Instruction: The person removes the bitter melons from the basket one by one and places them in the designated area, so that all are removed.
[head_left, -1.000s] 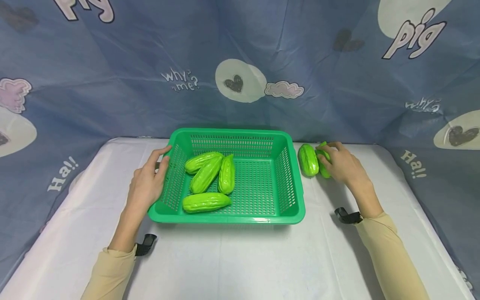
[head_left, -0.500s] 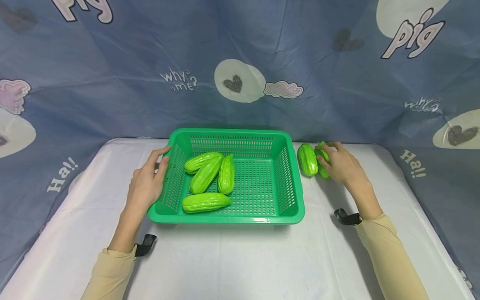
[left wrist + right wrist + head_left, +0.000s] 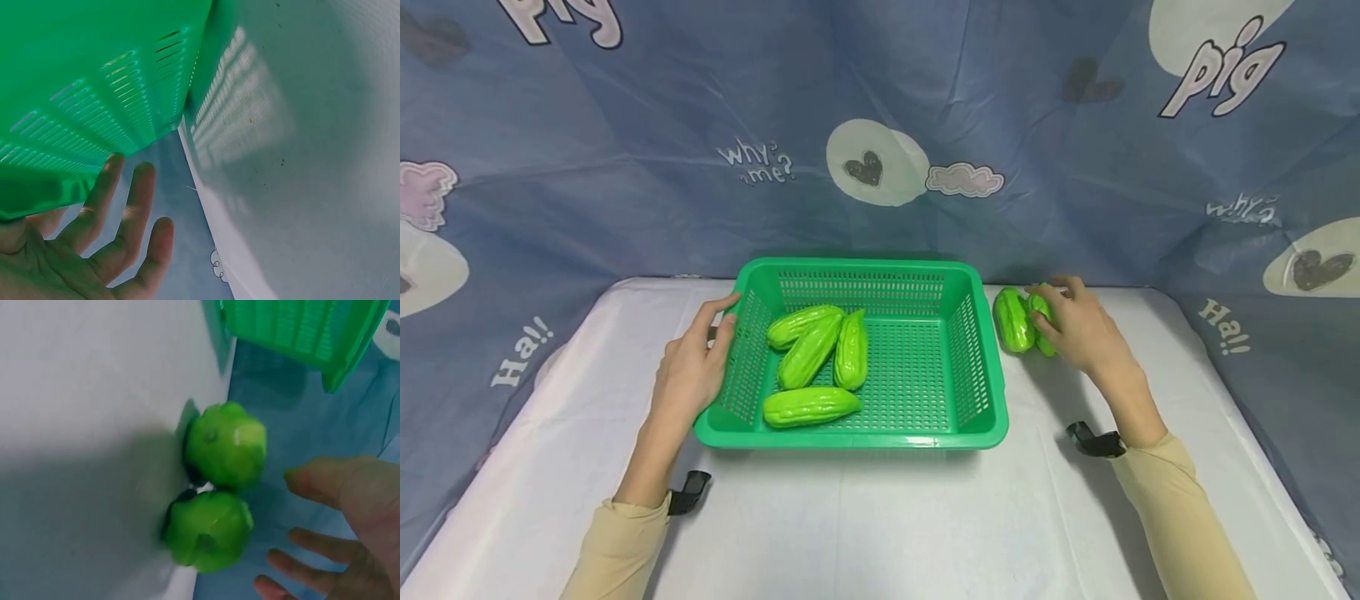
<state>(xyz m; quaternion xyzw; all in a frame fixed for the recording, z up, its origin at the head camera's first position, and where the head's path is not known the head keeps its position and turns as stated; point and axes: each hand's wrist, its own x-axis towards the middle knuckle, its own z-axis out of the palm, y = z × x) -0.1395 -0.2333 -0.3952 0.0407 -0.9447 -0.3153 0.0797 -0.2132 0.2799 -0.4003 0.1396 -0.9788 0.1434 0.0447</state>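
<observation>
mainly, the white tabletop (image 3: pixel 895 525) gives a flat base, so the green basket (image 3: pixel 850 440) ought to stay square on it. the left hand (image 3: pixel 692 362) rests at the basket's left rim, fingers spread; a light, steady touch there looks enough. the right hand (image 3: pixel 1082 333) is over the outer gourd (image 3: pixel 209 534), thumb and fingers spread; whether they touch it, i cannot tell. a good grip would cross the gourd's middle, thumb on one side and fingers on the other, without rolling the inner gourd (image 3: pixel 1015 321) just beside it, as the glossy skins may slip.

counting down by size: one tabletop, one basket, two hands, six gourds. four are inside, mostly in the left half: three bunched gourds (image 3: pixel 811 352) and one near gourd (image 3: pixel 811 407) lying crosswise. two lie on the tabletop, right of the basket toward the far edge.
</observation>
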